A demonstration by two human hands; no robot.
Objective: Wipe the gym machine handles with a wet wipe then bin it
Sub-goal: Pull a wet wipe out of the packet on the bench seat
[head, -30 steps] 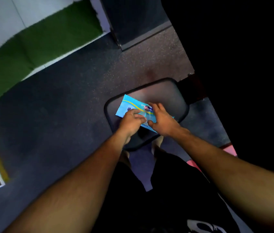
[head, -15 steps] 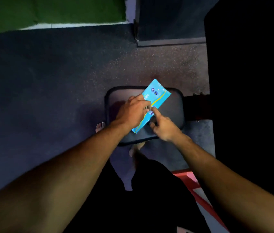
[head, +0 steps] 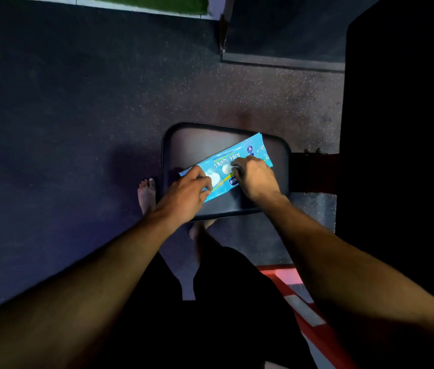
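Wipes pack (head: 233, 166) now turned flatter on seat (head: 197, 139), left hand (head: 186, 194) gripping it, right hand (head: 257, 177) pinching its flap

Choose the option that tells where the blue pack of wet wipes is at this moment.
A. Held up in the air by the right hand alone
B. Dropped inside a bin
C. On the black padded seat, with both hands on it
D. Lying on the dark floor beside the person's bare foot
C: the pack of wet wipes lies across the black padded seat, with the left hand at its near end and the right hand at its middle.
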